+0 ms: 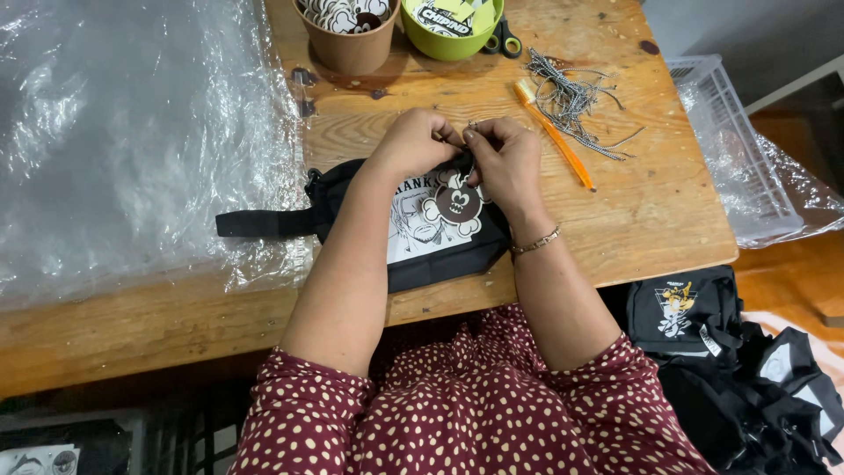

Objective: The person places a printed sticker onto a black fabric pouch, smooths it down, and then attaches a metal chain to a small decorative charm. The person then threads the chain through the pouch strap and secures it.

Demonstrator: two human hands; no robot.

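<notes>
Left hand (413, 141) and right hand (505, 158) meet over top edge of a black pouch bag (431, 264) lying flat on the wooden bench (651, 211). Both grips pinched together at fingertips, closed on something small at the top of a round cartoon tag (457, 202); exact piece between the fingers too small to tell, looks like the tag's string or loop. Tag hangs just below the grips, touching right-hand fingers, resting on the bag front.

Tag: dark brown round face with white eyes and teeth, cream lobes at the corners, die-cut shape. Bag: black fabric, white printed panel with a drawn face on the front, black strap (264, 222) sticking out to the left over the edge of a clear plastic sheet (132, 141). Bag sits near the bench's front edge, directly under both forearms.

Right wrist wears a thin metal bracelet (536, 240). Sleeves dark red with cream dots.

Behind the hands: brown cup (352, 48) holding more die-cut tags, green bowl (450, 40) with printed labels, scissors (505, 40) just beside the bowl. Right of the hands, near but apart: orange pen-like tool (558, 141) lying diagonal, heap of black-and-white cords (571, 101) touching its upper end. White plastic crate (738, 149) off the bench's right side. More black bags (730, 361) piled low right, one showing a yellow-and-white print.
</notes>
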